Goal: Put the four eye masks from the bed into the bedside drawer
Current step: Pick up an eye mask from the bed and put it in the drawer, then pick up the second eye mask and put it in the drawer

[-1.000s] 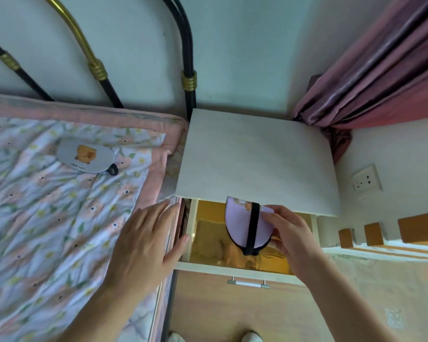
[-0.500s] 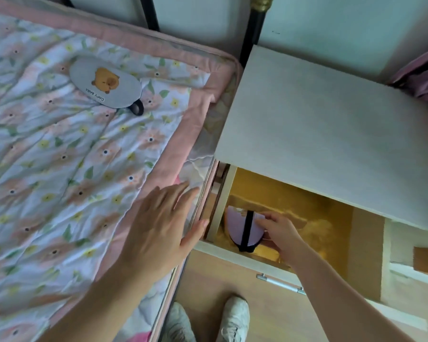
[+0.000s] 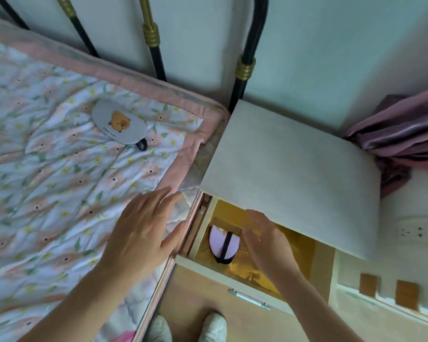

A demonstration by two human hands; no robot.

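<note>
A lilac eye mask (image 3: 220,243) with a black strap lies inside the open bedside drawer (image 3: 237,283), on its yellow lining near the left wall. My right hand (image 3: 267,240) hovers in the drawer just right of that mask, fingers relaxed, holding nothing. My left hand (image 3: 143,233) rests flat on the flowered quilt at the bed's edge, fingers spread. A grey eye mask (image 3: 119,125) with a brown animal print lies on the bed near the headboard.
The white top of the bedside cabinet (image 3: 294,174) overhangs the back of the drawer. Black and brass headboard bars (image 3: 242,77) stand behind. A pink curtain (image 3: 405,141) hangs at right, a wall socket (image 3: 414,232) below it. My shoes (image 3: 213,327) show beneath.
My right hand set the lilac mask down in the drawer and let go of it, then drew slightly to the right. The view shifted; my left hand stays on the bed edge.
</note>
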